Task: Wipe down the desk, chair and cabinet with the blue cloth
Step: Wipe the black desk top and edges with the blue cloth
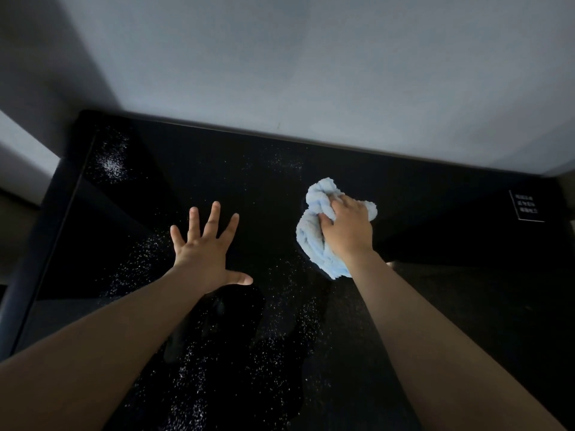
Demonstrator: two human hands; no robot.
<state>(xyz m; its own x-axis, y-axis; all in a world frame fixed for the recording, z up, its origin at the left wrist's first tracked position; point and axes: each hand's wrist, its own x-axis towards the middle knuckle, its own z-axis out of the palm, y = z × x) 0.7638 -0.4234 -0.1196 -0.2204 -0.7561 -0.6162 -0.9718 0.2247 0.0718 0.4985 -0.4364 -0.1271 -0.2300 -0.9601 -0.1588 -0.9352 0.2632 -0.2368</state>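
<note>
one blue cloth [312, 234], bunched into a wad, sits on the black glossy table [249, 181] right of centre, under my right hand [348, 228]. my right fingers [340, 203] curl into the folds and grip it from above, palm on top. my left hand [202, 248] lies flat on the table, well apart from the cloth, its fingers spread wide, holding nothing.

cloth looks like soft terry: light, limp, no stiffness. i judge it flops and unrolls if pinched by a corner. best hold is a fistful at the middle of the wad, palm pressing down. the fluffy pile should drag a bit on the shiny top, not slip.

white specks [112, 164] lie scattered over the left and near parts, so most wiping looks not yet done. small white label [525, 205] near the far right edge. can't tell if this top is the desk or the cabinet.
</note>
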